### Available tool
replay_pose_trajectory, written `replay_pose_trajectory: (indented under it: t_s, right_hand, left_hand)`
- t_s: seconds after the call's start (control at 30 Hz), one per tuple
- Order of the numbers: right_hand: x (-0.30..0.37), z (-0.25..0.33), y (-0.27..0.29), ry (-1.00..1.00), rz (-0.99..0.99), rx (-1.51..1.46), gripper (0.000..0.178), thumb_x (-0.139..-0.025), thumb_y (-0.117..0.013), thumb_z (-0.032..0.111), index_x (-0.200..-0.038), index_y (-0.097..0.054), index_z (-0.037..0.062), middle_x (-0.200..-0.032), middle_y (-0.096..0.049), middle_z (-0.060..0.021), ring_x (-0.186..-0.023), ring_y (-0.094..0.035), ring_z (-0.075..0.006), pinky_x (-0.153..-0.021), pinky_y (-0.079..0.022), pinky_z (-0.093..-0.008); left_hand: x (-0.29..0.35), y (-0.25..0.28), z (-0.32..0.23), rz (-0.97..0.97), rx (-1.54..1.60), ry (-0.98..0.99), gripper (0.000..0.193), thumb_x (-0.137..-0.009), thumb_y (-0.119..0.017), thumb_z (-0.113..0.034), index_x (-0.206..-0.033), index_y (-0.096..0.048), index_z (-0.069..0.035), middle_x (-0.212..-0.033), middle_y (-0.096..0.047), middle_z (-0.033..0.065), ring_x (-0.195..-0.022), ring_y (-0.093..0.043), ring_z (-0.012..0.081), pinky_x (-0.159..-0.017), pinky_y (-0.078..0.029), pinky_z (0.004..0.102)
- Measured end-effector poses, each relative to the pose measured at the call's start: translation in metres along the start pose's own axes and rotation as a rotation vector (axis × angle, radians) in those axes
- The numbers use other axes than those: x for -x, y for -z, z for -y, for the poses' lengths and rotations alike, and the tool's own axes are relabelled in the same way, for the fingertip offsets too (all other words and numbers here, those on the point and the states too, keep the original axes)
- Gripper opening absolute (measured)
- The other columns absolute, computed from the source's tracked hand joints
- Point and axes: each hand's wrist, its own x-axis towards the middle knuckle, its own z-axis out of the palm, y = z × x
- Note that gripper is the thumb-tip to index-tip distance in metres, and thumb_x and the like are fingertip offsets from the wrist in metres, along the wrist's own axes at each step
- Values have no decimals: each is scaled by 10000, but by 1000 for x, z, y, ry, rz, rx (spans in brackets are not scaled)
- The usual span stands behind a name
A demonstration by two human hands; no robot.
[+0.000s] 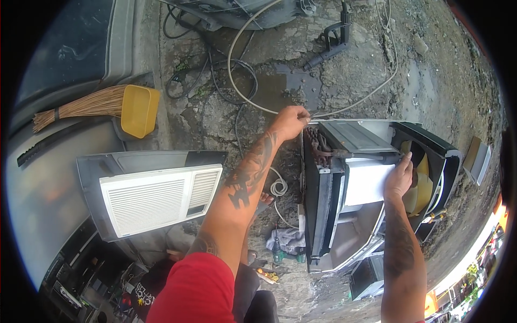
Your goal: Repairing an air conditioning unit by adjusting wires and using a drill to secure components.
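Observation:
An opened window air conditioner chassis [344, 261] lies before me, its copper pipes, coil and white inner panel [369, 180] exposed. At its far left corner my left hand [291, 121] is closed, fingertips curled on the metal edge beside a pale hose [353, 109]. My right hand [399, 176] grips the inner housing by the white panel's right side, thumb up, its other fingers largely hidden. Just right of that hand is a yellowed fan housing [423, 180]. The unit's white front grille [156, 199] stands apart, left of my left forearm.
A stick broom [81, 110] and yellow container [140, 111] lie at left. A pressure washer gun [331, 43] and black hose [215, 81] lie on the wet, rough ground. Beside the chassis are a green drill [277, 252], a grey rag [291, 239] and another person's hand [266, 198].

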Motion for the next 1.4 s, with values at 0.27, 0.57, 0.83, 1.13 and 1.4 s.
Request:
replay_pose_trajectory:
  t_s: [0.27,0.57,0.83,1.13,1.4]
  right_hand:
    - [0,2,0,-21,19,-9,767,-971,-258,649,-1264,-585,21,-1182,-634,-248,-1110,-568,-447,-946,-429,-462]
    - [-3,-4,-2,-21,-16,-30,806,-966,-245,676,-1315,-567,25,-1258,-609,-225,-1192,-546,-394,-1016,-393,-423]
    - [-7,-9,-6,-10,-26,-46,826,-950,-271,691,-1345,-549,21,-1335,-564,-214,-1245,-521,-363,-1060,-371,-405]
    - [-8,-5,-3,-42,-13,-94,838,-944,-301,695,-1390,-504,16,-1381,-541,-189,-1275,-511,-326,-1075,-364,-366]
    - [-4,-5,-5,-46,0,-119,840,-943,-304,697,-1376,-518,9,-1360,-554,-199,-1263,-520,-330,-1068,-373,-373]
  left_hand:
    - [31,15,-3,133,-230,-32,204,-807,-714,-126,-997,-716,-51,-841,-715,120,-797,-693,271,-764,-525,385]
    - [50,14,2,199,-423,45,185,-884,-622,-202,-1022,-741,-173,-1048,-646,91,-1107,-549,301,-982,-440,430]
    - [59,6,5,159,-376,-11,187,-879,-619,-189,-1019,-741,-163,-1049,-661,86,-1084,-566,285,-981,-439,411]
    - [60,-22,21,-12,-209,-109,136,-843,-648,-144,-931,-745,-109,-949,-664,84,-1006,-568,287,-927,-431,402]
    - [48,-55,50,-70,444,115,130,-800,-719,12,-927,-702,-12,-829,-676,55,-751,-623,99,-682,-498,268]
